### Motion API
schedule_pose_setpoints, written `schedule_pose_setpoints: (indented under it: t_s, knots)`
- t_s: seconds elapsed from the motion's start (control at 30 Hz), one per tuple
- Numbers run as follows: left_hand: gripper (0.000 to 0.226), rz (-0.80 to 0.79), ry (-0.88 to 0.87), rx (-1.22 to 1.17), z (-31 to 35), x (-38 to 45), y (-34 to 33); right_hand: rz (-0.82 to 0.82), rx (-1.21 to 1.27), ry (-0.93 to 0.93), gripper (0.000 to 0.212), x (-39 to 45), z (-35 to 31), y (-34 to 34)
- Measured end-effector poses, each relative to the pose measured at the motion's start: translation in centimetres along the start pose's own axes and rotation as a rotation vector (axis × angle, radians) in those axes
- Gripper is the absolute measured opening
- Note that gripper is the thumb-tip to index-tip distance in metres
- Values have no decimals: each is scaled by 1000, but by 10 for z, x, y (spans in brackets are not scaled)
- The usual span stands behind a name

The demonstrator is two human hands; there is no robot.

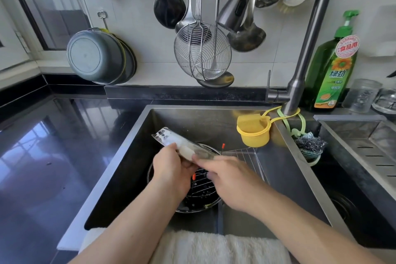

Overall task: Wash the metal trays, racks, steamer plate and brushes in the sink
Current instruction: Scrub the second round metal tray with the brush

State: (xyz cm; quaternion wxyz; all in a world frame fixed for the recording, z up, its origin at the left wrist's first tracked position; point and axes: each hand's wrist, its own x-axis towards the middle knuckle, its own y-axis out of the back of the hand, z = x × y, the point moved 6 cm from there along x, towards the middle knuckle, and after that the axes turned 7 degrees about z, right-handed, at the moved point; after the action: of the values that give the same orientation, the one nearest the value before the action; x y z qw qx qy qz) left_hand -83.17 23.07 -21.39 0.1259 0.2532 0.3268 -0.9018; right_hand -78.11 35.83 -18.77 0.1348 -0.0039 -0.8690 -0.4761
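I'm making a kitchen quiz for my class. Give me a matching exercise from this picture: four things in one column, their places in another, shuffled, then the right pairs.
Things:
1. Skimmer
2. Soap bottle
3. Yellow cup
4. Towel

Places:
A. Draped over the sink's near edge
B. Hanging on the wall above the sink
C. Standing on the counter right of the faucet
D. Hanging inside the sink from a strap round the faucet's base

Pairs: 1-B, 2-C, 3-D, 4-A

Both bare forearms reach up from the bottom edge toward mid-frame, where the hands meet. The left hand (171,167) curls in a grip; the right hand (231,174) pinches with extended fingers.
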Motion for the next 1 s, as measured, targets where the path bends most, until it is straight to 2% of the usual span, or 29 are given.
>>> schedule_pose_setpoints:
  t_s: [0.13, 0.2, 0.3, 0.4, 0.57, 0.77, 0.93, 1.0]
  knots:
    - [32, 10, -58, -145, 26, 8, 10, 3, -59, -63, 56, -4, 23, 10]
    - [28, 10, -26, -66, 18, 4, 8, -35, -61, -114, 56, -8, 32, 9]
    - [25, 24, -4, 69, 0, 1, 2, -12, 15, -86, 56, -1, 17, 5]
    - [23, 81, -64, -23, 13, 12, 9, 25, 21, -63, 56, 2, 13, 6]
    - [20, 116, -67, -79, 20, 14, 15, 31, -4, -218, 56, -4, 43, 19]
    - [28, 132, -75, -99, 14, 16, 12, -1, 14, -72, 57, 2, 5, -1]
    - [36, 170, -68, -207, 27, 19, 19, 97, -32, -375, 56, -6, 65, 22]
    - [38, 181, -74, -231, 28, 20, 18, 116, 39, -411, 56, -6, 67, 20]
